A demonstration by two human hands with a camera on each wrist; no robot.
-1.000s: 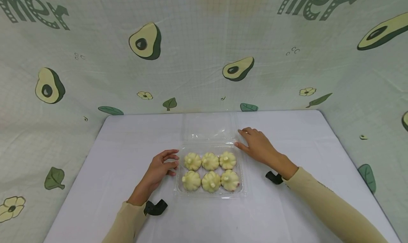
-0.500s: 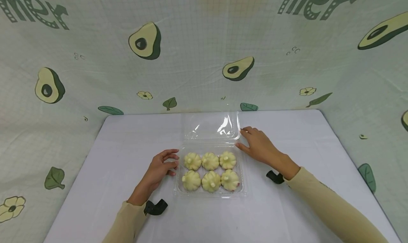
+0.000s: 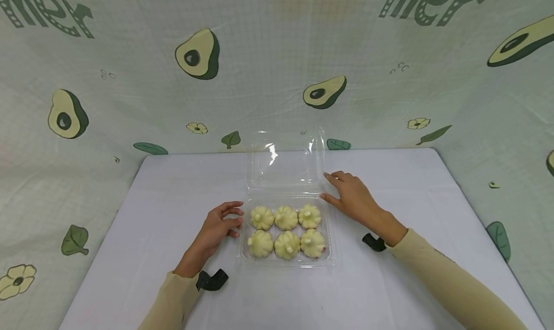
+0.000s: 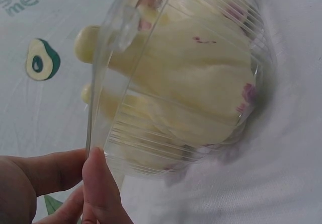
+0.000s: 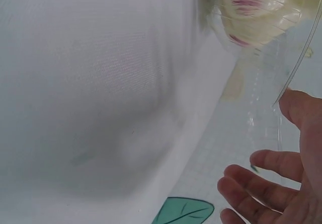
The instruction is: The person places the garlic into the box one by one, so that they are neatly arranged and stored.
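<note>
Pale cloth (image 3: 268,56) printed with avocados, leaves and flowers is hanging behind and beside my white table (image 3: 151,209), and its lettering is showing high on both sides. On the table, a clear plastic tray (image 3: 285,263) is lying between my hands, its longer side running left to right. Six garlic bulbs (image 3: 286,218) are sitting inside in two rows of three. Behind them the clear lid (image 3: 283,169) is rising from the far edge, its top overlapping the cloth; I am not able to tell its exact tilt.

My right hand (image 3: 352,197) is the nearer one to that lid, which is lying to the left of its forefinger. I am grasping nothing with it: the fingers are spreading loosely, the thumb meeting the tray's rim near the far right corner, the forefinger reaching the lid's side edge. Whether that finger is pressing, I cannot tell. My left hand (image 3: 216,228) is pinching the tray's left rim between thumb and finger. Beige sleeves (image 3: 450,277) are covering both my forearms.
</note>
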